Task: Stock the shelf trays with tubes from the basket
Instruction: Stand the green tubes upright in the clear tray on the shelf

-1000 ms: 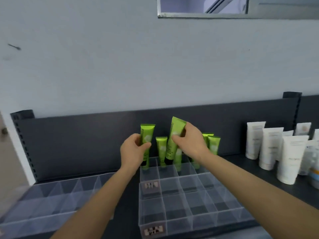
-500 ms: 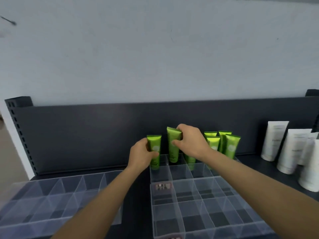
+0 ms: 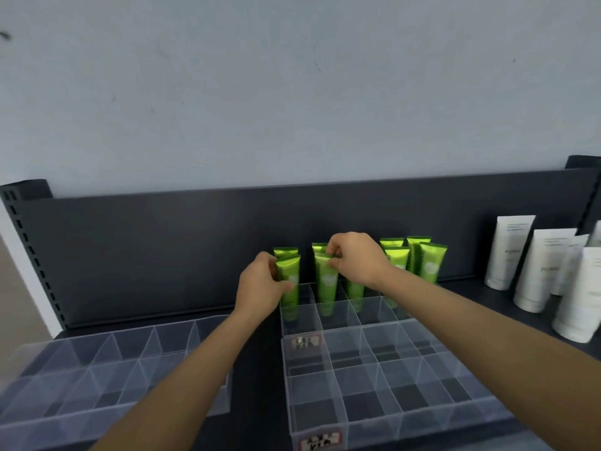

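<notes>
Dark shelf [image 3: 162, 255] against a pale wall [image 3: 292, 92], two clear divided trays on it. Progress: only the far rows of the right tray [image 3: 406, 402] hold green tubes [image 3: 429, 265], a cluster at far right plus the ones under my hands. Its near rows hold none and neither does the left tray [image 3: 97, 369] — I judge most of the stocking is left. The basket is not in view. White tubes [image 3: 540, 268] stand further right, outside the trays.

Both arms reach forward. My left hand [image 3: 260, 288] wraps a green tube [image 3: 289, 288], upright, base down in a far-left cell. My right hand [image 3: 354, 262] pinches the top crimp of the next tube [image 3: 327, 281] — also upright in its cell.
</notes>
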